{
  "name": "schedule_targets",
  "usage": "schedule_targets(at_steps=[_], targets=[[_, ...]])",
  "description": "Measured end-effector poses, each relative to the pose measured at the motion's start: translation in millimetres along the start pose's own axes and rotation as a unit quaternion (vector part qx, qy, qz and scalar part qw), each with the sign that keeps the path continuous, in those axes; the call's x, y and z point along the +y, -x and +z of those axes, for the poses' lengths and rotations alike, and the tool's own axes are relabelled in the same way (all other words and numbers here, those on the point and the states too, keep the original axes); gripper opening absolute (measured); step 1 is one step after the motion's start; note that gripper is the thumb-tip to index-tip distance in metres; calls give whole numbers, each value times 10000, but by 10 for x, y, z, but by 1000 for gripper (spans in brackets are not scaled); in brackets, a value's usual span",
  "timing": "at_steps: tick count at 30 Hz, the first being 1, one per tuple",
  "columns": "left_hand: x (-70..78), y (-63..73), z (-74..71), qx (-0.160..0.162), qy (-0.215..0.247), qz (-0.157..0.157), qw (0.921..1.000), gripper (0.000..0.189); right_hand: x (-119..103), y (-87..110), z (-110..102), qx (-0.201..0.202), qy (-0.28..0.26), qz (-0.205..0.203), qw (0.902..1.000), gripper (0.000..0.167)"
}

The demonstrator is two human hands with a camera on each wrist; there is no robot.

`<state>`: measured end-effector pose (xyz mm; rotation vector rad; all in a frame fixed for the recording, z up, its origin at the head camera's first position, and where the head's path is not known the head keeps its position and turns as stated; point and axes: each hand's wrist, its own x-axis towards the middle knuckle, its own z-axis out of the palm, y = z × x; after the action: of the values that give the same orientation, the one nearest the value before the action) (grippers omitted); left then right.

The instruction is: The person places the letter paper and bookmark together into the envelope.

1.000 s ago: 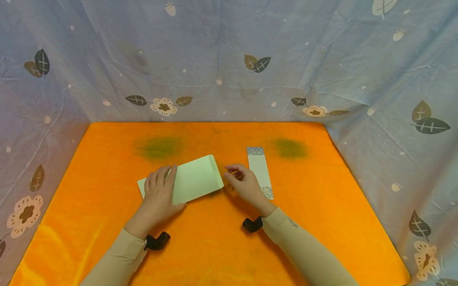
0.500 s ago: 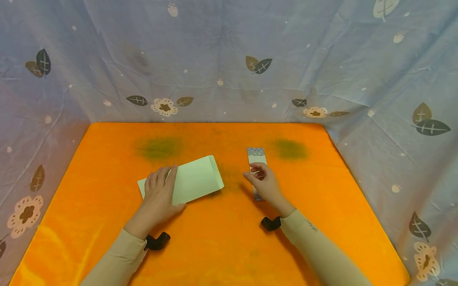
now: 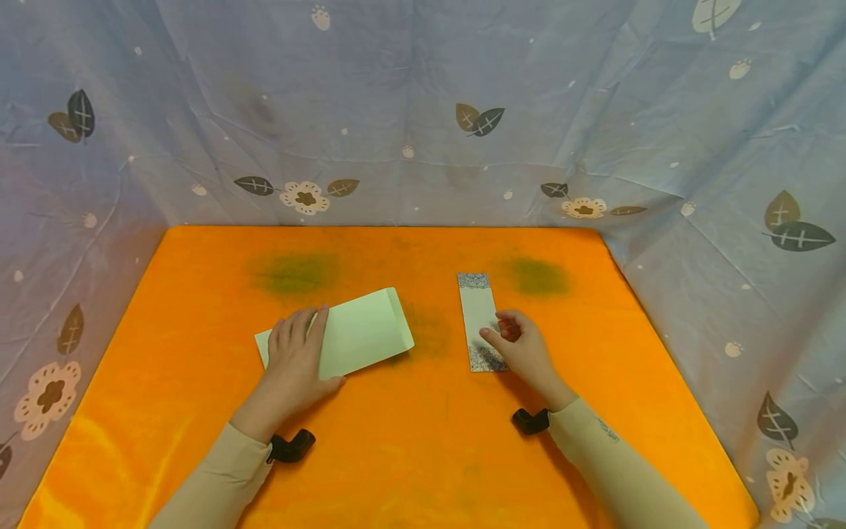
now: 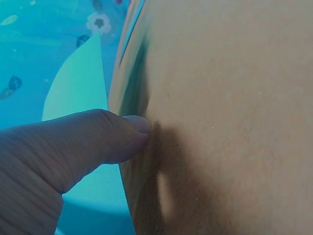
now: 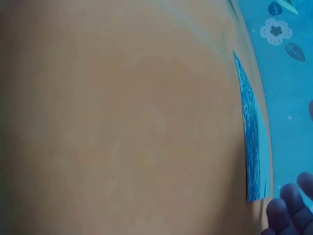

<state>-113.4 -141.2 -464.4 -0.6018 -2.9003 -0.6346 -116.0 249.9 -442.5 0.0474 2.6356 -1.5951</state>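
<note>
A pale green envelope lies on the left half of the table, its folded flap at the right end. My left hand holds the envelope across its width, fingers over the far edge. In the left wrist view the thumb crosses the near edge. To the right is a white paper strip with blue lace-like printed bands at both ends. My right hand is over the strip's right edge, thumb and fingers apart, nothing between them. In the right wrist view the strip shows beside the fingertips.
An orange cloth covers the table, with two dark greenish patches toward the back. Grey-blue curtains with leaf and flower prints surround the back and sides. Black wrist cameras sit at both cuffs.
My right hand has moved right, away from the envelope's flap end, across the strip to its right edge. The strip's near end has shifted slightly. My left hand and the envelope stay put.
</note>
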Motion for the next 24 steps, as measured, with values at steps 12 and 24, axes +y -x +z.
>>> schedule_targets(at_steps=[12,24], targets=[[-6,9,3,-13,35,-12,10000,117,353,-79,-33,45,1209,151,9925,78],[-4,19,7,49,81,35,9999,117,348,-86,24,172,2340,54,9721,86]])
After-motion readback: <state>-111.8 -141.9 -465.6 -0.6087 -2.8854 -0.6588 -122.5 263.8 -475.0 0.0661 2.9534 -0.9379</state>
